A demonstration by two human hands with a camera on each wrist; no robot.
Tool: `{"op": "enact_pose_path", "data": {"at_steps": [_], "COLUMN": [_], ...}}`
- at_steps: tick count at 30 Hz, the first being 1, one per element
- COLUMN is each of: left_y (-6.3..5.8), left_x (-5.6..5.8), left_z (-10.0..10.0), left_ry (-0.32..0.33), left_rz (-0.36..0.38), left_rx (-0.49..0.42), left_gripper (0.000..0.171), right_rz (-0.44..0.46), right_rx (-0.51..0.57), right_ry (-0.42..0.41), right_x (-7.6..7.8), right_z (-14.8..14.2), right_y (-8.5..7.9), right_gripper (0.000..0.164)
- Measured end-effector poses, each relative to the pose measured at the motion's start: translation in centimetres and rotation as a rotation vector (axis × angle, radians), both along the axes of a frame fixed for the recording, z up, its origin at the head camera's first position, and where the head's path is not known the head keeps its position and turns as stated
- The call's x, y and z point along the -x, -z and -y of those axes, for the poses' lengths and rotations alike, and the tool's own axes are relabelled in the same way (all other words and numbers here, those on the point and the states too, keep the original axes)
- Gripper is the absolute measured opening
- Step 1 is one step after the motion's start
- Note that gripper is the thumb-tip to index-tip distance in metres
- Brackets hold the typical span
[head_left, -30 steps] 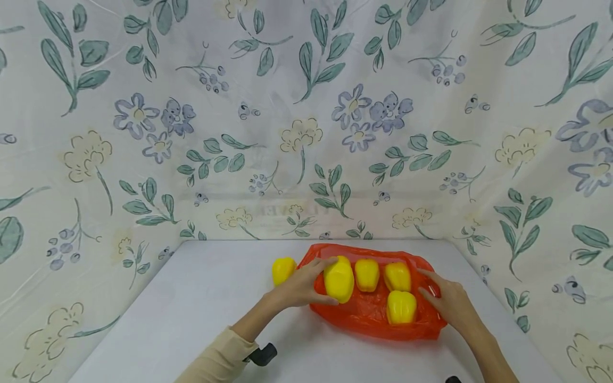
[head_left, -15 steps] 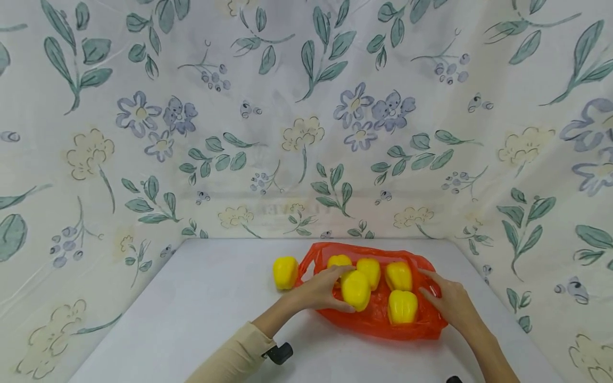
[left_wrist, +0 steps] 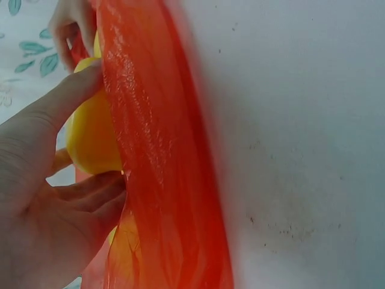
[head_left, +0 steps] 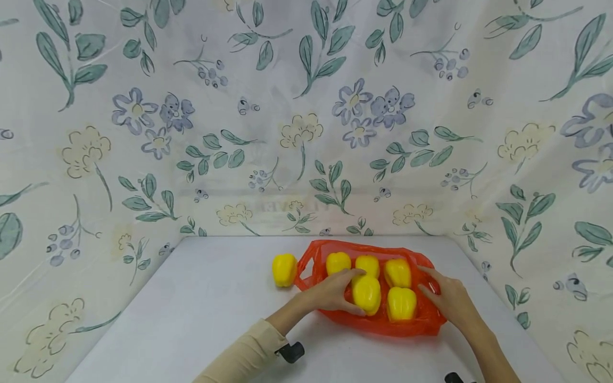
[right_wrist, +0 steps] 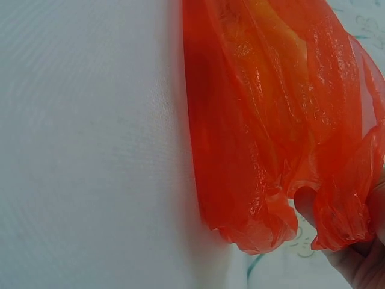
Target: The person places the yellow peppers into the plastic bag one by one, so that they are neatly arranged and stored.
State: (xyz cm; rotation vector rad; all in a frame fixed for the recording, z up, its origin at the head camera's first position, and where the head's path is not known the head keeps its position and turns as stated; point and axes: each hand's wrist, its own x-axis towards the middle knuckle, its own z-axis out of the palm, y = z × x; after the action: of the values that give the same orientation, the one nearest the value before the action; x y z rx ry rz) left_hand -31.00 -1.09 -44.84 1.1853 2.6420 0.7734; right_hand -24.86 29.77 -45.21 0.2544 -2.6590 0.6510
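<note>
My left hand [head_left: 337, 292] holds a yellow bell pepper [head_left: 366, 295] between thumb and fingers, low over the open red plastic bag [head_left: 351, 319]. In the left wrist view this pepper [left_wrist: 93, 135] is partly hidden by the bag's near side. More yellow peppers sit in the bag: one at back left [head_left: 338, 263], others in the back row and one at front right [head_left: 402, 304]. My right hand [head_left: 452, 302] grips the bag's right end; in the right wrist view crumpled red plastic [right_wrist: 343, 211] lies between thumb and fingers.
Another yellow bell pepper [head_left: 284, 269] stands on the white table [head_left: 215, 303], just left of the bag's handle loop [head_left: 306, 267]. A flowered cloth [head_left: 268, 159] hangs behind the table and at both sides.
My left hand has carried its pepper rightward and a little lower, to beside the front-right pepper. The back-left pepper has come into full sight. My right hand stays on the bag.
</note>
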Motion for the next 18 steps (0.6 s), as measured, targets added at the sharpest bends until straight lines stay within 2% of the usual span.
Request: {"op": "enact_pose_path", "data": {"at_steps": [5,18], "left_y": [0.3,1.5], "left_x": [0.1,0.5], "left_z": [-0.4,-0.9], "left_ry": [-0.010,-0.015], "left_rz": [0.020,0.012], "left_rx": [0.001,0.004], "left_gripper": [0.085,0.082], "right_rz": [-0.001,0.011], "right_rx": [0.002,0.002], "right_ry": [0.000,0.005], "right_x": [0.0,0.2], "right_z": [0.0,-0.1], "right_y": [0.0,0.1], "right_gripper": [0.049,0.049]}}
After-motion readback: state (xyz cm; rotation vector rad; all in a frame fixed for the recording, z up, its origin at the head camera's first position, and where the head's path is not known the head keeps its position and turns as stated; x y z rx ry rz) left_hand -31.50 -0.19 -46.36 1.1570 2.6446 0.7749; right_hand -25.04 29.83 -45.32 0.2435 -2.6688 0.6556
